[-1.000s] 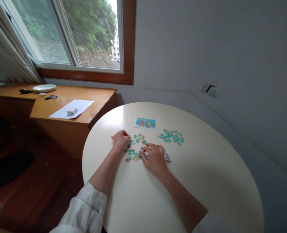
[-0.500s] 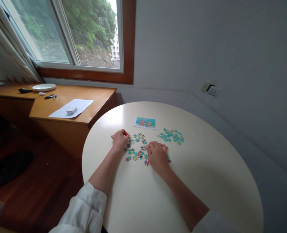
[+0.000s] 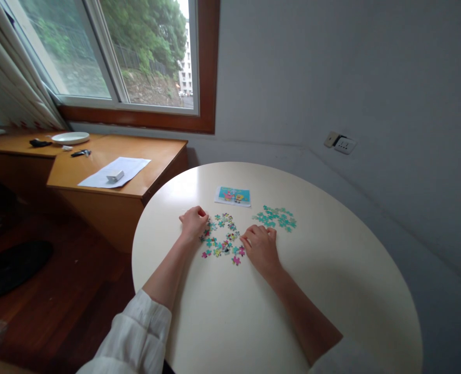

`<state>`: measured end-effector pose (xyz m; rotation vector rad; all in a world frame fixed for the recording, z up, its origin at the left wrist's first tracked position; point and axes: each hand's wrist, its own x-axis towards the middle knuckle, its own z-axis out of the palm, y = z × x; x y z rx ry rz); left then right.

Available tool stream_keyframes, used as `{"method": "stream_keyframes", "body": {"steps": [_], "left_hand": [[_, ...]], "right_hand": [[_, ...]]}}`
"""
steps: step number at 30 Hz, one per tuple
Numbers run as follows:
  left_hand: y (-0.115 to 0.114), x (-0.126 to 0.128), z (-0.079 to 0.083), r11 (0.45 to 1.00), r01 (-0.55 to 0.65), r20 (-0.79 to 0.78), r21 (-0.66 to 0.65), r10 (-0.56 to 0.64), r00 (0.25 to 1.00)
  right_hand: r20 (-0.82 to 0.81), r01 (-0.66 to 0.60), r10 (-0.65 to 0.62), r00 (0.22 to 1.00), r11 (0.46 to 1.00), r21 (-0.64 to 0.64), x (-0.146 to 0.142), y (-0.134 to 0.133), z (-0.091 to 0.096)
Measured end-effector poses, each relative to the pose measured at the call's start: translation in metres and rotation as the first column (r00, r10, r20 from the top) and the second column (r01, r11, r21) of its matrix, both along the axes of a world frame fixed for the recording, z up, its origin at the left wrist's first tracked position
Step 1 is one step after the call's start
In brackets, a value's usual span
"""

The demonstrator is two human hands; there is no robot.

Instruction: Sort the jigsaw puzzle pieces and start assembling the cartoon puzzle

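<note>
Left hand [image 3: 193,224]: one, bare, at the left edge of the mixed pieces; fingers bent, thumb and fingertips drawn in close. Whether a piece sits between them, I cannot tell from where I stand.
Right hand [image 3: 261,246]: one, bare, at the right edge of the same lot; fingers curled, tips near the pieces. Whether it grips one, I cannot tell either.
The pair: apart from each other, the lot between them.
Mixed pieces [image 3: 218,252]: one lot, jigsaw; pink, yellow, teal and dark printing; laid in a rough ring around a gap.
Pink piece [image 3: 236,261]: one, at the near edge of the ring, toward its right side.
Teal pieces [image 3: 275,217]: second lot, beyond the right hand and to its right; a loose spread, mostly one colour.
Picture card [image 3: 233,197]: one, flat, beyond the mixed pieces and apart from them; a pink and a yellow figure on blue-green.
Progress: early, I judge. Done: two lots apart, seemingly by colour. Left: the pieces look loose; I make out no joined stretch.
Round table [image 3: 355,270]: one, off-white, under all the above.
Desk [image 3: 163,156]: one, wooden, to the left; bears a paper sheet [image 3: 95,177], a small white box [image 3: 115,176] on the sheet, and a white plate [image 3: 70,137] farther back.
Window [image 3: 148,57]: one, brown-framed, above the desk; trees outside.
</note>
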<state>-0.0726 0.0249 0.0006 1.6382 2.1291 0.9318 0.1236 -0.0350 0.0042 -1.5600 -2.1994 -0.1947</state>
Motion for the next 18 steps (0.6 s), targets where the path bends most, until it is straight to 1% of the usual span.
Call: {"method": "stream_keyframes", "body": {"steps": [4, 10, 14, 18], "left_hand": [[0.000, 0.000, -0.001, 1.000, -0.002, -0.003, -0.008, 0.002, 1.000], [0.001, 0.001, -0.001, 1.000, 0.000, -0.009, -0.013, 0.000, 1.000], [0.001, 0.000, -0.001, 1.000, 0.001, -0.016, -0.025, -0.001, 1.000], [0.000, 0.000, 0.000, 1.000, 0.002, -0.014, -0.016, -0.002, 1.000]], "right_hand": [[0.026, 0.002, -0.001, 1.000, 0.998, -0.068, -0.001, 0.000, 0.000], [0.026, 0.013, -0.010, 1.000, 0.992, -0.125, -0.002, -0.001, -0.002], [0.021, -0.004, 0.006, 1.000, 0.993, -0.115, -0.001, -0.001, 0.001], [-0.029, 0.016, -0.019, 0.999, 0.996, -0.090, 0.006, -0.001, 0.009]]}}
